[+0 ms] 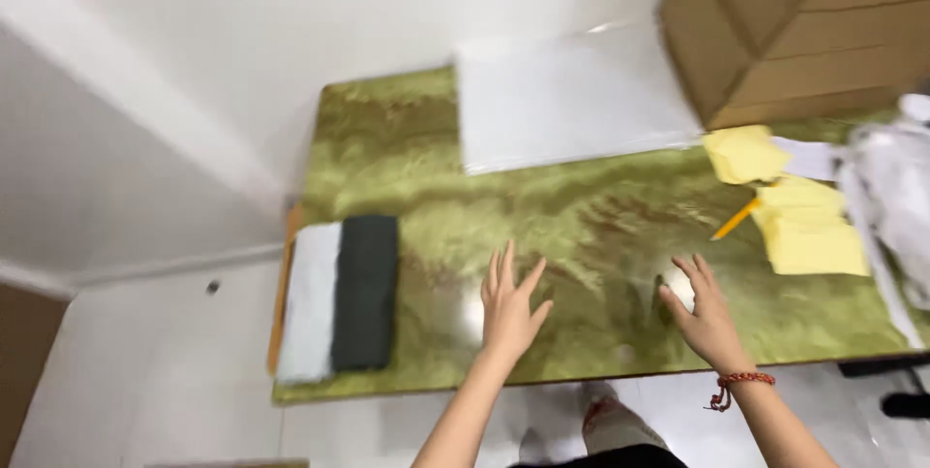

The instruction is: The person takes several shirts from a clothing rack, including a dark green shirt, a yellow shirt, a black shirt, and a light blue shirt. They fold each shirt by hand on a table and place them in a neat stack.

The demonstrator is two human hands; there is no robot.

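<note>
At the left end of the green marbled table (407,187) lie two folded cloths side by side and touching: a white cloth (310,301) nearest the edge and a dark cloth (365,292) just inside it. To their right the left hand (509,305) is spread flat, fingers apart, palm down on or just over the bare tabletop; it holds nothing. Near it, also low over the table, the right hand (705,316) is open with fingers loosely curled and empty, a red beaded bracelet (741,383) on its wrist. The frame is blurred, so whether the palms actually touch the surface is hard to tell. Beyond the hands, at the far edge, lies a large white sheet (572,100). Right of that, a brown cardboard box (794,27) stands on the far right corner. Below the box sit yellow paper stacks (809,231), a yellow pencil (736,220) leaning against them, and crumpled white paper (896,187) at the right margin.
</note>
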